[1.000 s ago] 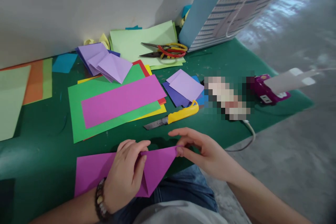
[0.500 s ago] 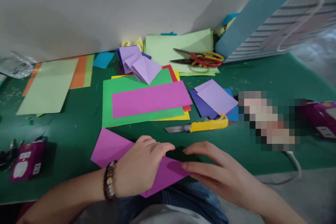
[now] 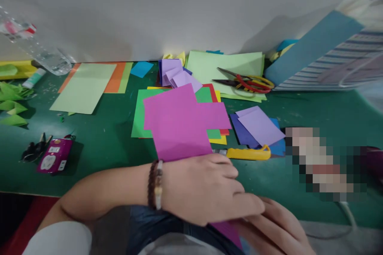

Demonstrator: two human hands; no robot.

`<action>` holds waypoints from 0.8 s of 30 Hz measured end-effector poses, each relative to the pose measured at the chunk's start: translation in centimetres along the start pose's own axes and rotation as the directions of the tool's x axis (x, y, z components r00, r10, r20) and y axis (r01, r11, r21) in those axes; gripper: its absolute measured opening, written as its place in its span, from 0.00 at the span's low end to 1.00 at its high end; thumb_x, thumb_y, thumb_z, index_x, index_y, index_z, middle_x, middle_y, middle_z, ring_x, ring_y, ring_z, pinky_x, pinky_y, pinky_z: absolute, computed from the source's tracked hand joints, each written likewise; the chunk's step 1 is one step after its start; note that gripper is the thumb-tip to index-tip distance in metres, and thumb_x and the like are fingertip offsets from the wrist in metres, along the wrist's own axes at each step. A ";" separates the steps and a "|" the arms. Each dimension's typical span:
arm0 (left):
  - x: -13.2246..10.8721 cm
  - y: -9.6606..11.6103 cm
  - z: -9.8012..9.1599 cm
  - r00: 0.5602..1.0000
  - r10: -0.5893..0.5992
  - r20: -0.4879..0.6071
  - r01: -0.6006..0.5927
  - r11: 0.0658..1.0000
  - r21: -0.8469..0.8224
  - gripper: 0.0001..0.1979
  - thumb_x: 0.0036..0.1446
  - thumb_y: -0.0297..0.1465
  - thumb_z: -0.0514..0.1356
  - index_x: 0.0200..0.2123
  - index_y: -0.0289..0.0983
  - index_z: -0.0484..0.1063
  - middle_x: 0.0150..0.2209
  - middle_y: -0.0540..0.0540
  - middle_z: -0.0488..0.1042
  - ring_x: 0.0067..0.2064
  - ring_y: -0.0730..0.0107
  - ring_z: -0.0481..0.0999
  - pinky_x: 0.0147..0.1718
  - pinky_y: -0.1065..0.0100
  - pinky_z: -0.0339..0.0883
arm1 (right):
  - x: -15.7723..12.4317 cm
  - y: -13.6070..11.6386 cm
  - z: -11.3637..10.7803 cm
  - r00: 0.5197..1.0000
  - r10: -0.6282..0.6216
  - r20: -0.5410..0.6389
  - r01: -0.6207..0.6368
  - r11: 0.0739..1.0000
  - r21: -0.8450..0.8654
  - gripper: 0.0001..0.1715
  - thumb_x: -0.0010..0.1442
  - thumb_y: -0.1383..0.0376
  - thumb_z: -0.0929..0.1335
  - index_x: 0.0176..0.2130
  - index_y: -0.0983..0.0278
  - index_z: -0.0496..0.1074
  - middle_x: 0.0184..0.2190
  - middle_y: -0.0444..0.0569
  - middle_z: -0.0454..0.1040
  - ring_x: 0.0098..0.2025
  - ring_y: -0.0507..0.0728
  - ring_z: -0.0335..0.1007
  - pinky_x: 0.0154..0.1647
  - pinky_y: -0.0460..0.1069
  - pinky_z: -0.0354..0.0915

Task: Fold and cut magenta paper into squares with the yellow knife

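A magenta sheet of paper (image 3: 181,131) reaches from my lap over the near table edge, its far part lying above a second magenta strip (image 3: 215,115). Across its near part lies my left hand (image 3: 203,191), a beaded bracelet at the wrist and the fingers closed over the paper. My right hand (image 3: 275,227) meets the left fingertips, its own fingers closed at the paper's lower end, partly hidden. Just beyond my hands, a yellow utility knife (image 3: 247,153) has its blade mostly covered by the sheet.
Green, red and yellow sheets (image 3: 140,113) lie beneath the magenta paper. Farther back are scissors (image 3: 245,83) on pale green paper (image 3: 203,63). Lilac squares (image 3: 260,125) sit at right, near a striped bag (image 3: 326,63). At left are a magenta socket block (image 3: 55,154) and a plastic bottle (image 3: 44,51).
The magenta paper has turned, its far end now pointing away over the stacked sheets and covering the knife's blade. My hands have come together at its near end. The view has shifted left.
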State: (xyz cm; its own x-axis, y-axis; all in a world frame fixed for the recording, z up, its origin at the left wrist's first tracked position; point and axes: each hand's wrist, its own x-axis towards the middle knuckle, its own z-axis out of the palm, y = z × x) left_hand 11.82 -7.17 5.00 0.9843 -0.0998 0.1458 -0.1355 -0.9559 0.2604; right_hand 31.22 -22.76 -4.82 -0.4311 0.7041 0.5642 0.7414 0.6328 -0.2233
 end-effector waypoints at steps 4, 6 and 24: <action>-1.3 -1.7 3.0 0.944 -0.137 -0.300 0.157 0.987 0.042 0.14 0.65 0.24 0.50 0.50 0.35 0.70 0.52 0.45 0.74 0.54 0.63 0.68 0.55 0.58 0.61 | -0.4 0.7 1.2 0.996 -0.046 -0.078 0.041 0.997 -0.069 0.14 0.61 0.74 0.65 0.41 0.60 0.77 0.40 0.46 0.80 0.44 0.55 0.73 0.46 0.51 0.70; -3.0 -1.2 4.8 0.886 -0.283 -0.368 0.296 0.955 -0.022 0.10 0.67 0.30 0.52 0.42 0.33 0.72 0.42 0.43 0.76 0.44 0.65 0.71 0.46 0.62 0.67 | -0.7 0.9 2.1 0.998 0.023 -0.065 -0.027 0.998 -0.063 0.13 0.62 0.74 0.65 0.41 0.62 0.77 0.39 0.47 0.80 0.44 0.55 0.73 0.46 0.52 0.69; -7.0 1.8 10.4 0.916 -0.321 -0.242 0.322 0.946 -0.036 0.09 0.64 0.24 0.53 0.38 0.34 0.73 0.33 0.45 0.78 0.35 0.68 0.76 0.34 0.67 0.72 | -0.4 1.4 3.1 0.968 0.163 0.190 -0.185 0.977 0.104 0.14 0.64 0.70 0.62 0.47 0.65 0.72 0.42 0.53 0.78 0.47 0.57 0.70 0.46 0.54 0.70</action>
State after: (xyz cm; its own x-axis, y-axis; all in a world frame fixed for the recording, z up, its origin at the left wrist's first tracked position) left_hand 5.91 -11.06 -5.50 0.9176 0.2818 0.2805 0.1843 -0.9265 0.3280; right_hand 30.79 -21.14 -7.82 -0.3943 0.8458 0.3593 0.7506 0.5220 -0.4050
